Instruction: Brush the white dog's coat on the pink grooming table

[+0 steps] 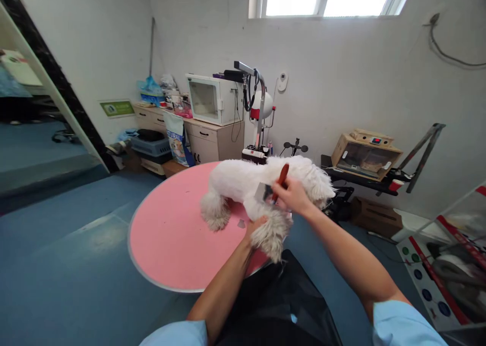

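A white dog (237,176) stands on a round pink grooming table (167,224), its head to the right. Its body coat is short, while the legs and head are fluffy. My right hand (291,194) is closed around the reddish-brown handle of a slicker brush (283,176). The brush's flat metal head lies against the dog at the top of a front leg. Below it, my left hand (256,228) grips that fluffy front leg (271,234), holding it out over the table's near edge. The fingers behind the leg are partly hidden.
A small grey tuft (241,223) lies on the table. Behind it rises a metal arm (261,103) with black straps. A cabinet (205,138) carries a white glass-fronted box (214,98). At right are a wooden box (364,154) on a shelf and a white-and-red rack (429,280).
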Demonstrator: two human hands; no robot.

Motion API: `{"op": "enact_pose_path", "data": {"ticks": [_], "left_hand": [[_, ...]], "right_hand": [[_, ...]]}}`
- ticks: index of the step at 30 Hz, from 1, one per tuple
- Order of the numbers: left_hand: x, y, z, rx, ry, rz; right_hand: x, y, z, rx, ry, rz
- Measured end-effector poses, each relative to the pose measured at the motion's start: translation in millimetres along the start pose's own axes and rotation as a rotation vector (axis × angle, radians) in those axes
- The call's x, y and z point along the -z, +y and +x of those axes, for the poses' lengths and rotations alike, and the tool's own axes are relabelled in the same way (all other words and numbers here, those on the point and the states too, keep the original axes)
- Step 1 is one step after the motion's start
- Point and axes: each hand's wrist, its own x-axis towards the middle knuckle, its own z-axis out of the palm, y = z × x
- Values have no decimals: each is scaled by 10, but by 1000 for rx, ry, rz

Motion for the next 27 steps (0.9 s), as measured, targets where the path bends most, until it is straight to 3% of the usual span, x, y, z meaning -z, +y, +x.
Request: {"op": "enact_pose_path", "data": {"ticks": [2,3,7,11,13,15,17,19,20,22,24,25,27], "left_hand": [[-97,27,-111,105,-29,-161],[-144,45,-167,132,-23,-240],[-232,87,-350,83,50,-366],[-187,79,-448,90,65,-303],[-171,87,-466,77,87,-232],[-171,101,-475,77,118,-200],[-177,111,-480,85,158,-188],[-182,116,-483,78,180,-174],[-183,115,-483,72,175,-170],[-178,105,-480,67,165,-168],[-165,85,-476,71,163,-151],[-156,73,-473,73,166,-130],[-139,55,-467,69,163,-81]], "right_hand": [[-20,-45,52,64,191,-65],[-36,-64,66,107,215,-75],[-138,-120,93,129,-130,-112],[-226,-118,91,140,86,-192],[-247,-90,81,149,-27,-166],[-228,-56,97,61,-125,-120],[-175,-33,131,11,68,-108],[-133,-24,146,77,326,-101],[-127,-22,143,130,339,-97],[-134,-12,141,169,130,-82],[-128,11,174,98,-55,-66],[-113,26,202,53,9,-60],[-75,59,250,18,266,-57]]}}
